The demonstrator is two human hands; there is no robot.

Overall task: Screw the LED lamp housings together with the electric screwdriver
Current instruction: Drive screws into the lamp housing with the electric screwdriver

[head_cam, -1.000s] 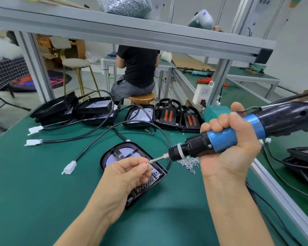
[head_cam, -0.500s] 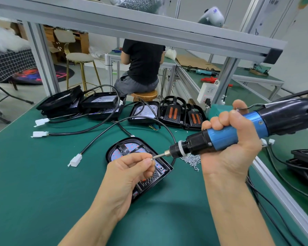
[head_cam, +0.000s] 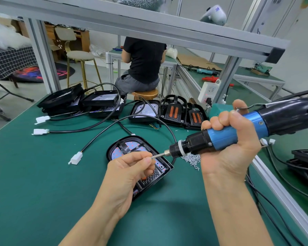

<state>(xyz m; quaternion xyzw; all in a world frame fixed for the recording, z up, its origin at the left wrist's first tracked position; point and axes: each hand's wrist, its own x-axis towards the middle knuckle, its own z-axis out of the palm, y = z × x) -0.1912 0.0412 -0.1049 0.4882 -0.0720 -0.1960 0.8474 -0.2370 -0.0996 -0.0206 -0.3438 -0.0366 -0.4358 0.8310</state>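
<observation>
A black LED lamp housing [head_cam: 130,148] lies open-side up on the green table [head_cam: 34,183] in front of me. My right hand [head_cam: 233,144] grips the blue and black electric screwdriver [head_cam: 226,134], held level above the table with its bit pointing left. My left hand [head_cam: 130,171] hovers over the housing, thumb and forefinger pinched together at the bit's tip [head_cam: 152,157]; the screw between them is too small to see. A pile of loose screws [head_cam: 191,159] lies just right of the housing.
Several more lamp housings [head_cam: 103,103] with black cables and white plugs [head_cam: 76,158] line the table's far side; others [head_cam: 304,158] lie at the right. An aluminium frame rail [head_cam: 281,196] borders the table on the right. A seated person [head_cam: 142,64] works beyond.
Both hands keep their hold and pose at the screwdriver tip. The camera has shifted slightly, so the scene sits a little lower and to the right in view.
</observation>
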